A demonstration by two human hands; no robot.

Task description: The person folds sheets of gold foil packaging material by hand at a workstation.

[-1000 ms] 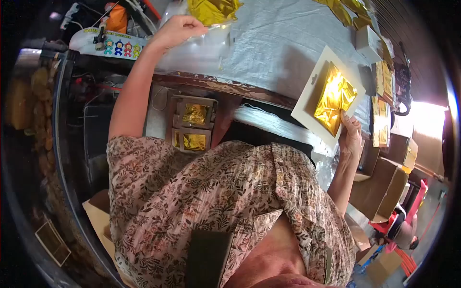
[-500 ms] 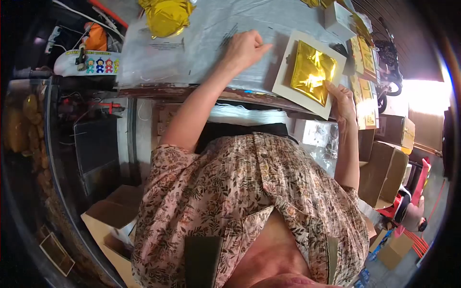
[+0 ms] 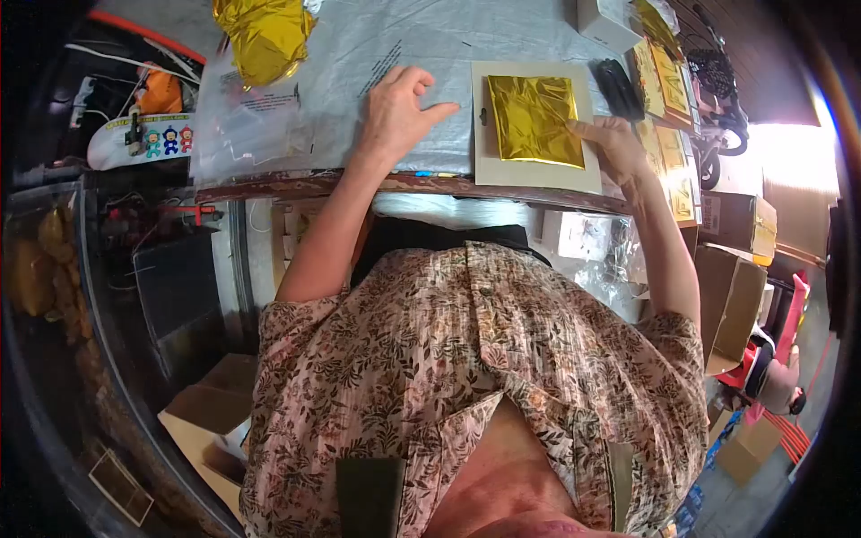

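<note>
A shiny gold foil packet [image 3: 529,134] lies on a pale rectangular card [image 3: 482,161] at the table's front edge. My right hand [image 3: 617,151] is at their right side, thumb over the packet's edge and fingers partly hidden. To the left, my left hand [image 3: 395,112] is over the plastic-covered tabletop [image 3: 341,99], holding nothing, with curled fingers and the thumb stretched out towards the card. Crumpled gold foil [image 3: 269,40] sits at the back left.
A white box [image 3: 608,25], a dark object [image 3: 616,88] and printed yellow packs [image 3: 671,76] stand at the right. Cardboard boxes [image 3: 728,305] are beyond. Another person [image 3: 776,381] is at the far right. An open carton [image 3: 211,408] is at lower left.
The card and gold packet have turned from a tilt to nearly square with the table edge and shifted left. In view, my left hand is further left and slightly lower.
</note>
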